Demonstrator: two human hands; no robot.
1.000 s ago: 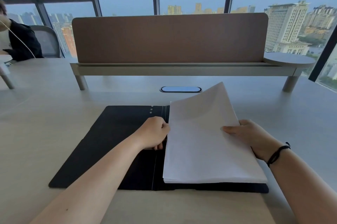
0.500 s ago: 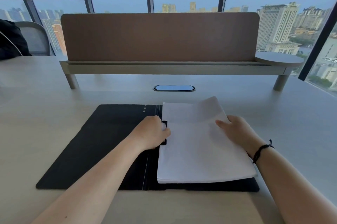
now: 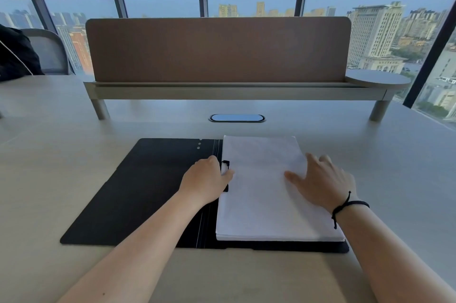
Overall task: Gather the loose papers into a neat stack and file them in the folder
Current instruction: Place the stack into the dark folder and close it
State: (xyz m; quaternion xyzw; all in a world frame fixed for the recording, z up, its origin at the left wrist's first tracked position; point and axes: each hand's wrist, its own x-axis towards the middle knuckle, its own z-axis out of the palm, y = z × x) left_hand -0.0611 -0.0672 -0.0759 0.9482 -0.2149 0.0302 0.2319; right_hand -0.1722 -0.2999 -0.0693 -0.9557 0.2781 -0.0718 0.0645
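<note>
white paper stack [image 3: 266, 194] lying flat and squared on the right half of the open black folder [image 3: 138, 191], near edge just short of the folder's front border, left edge along the spine. black clip [image 3: 225, 163] at the stack's left edge, partly hidden behind the thumb side of the left hand.

left hand [image 3: 206, 180] at the spine, fingers curled toward the clip; cannot tell whether gripping or only touching it. right hand [image 3: 320, 179] spread flat on the stack's right part, fingers straight and splayed, pressing down, holding nothing. black cord bracelet [image 3: 349, 205] round the right wrist.

folder's left half bare, with small pale dots near its top edge by the spine. all resting on a pale desk [image 3: 49, 179]. beyond the folder, an oval cable port [image 3: 237, 118] set in the desk. farther back, a brown divider panel [image 3: 217, 48] on a raised grey shelf with round legs. far left, a grey chair [image 3: 49, 51] and a dark-clothed person, mostly cut off. behind, tall windows with city buildings.
</note>
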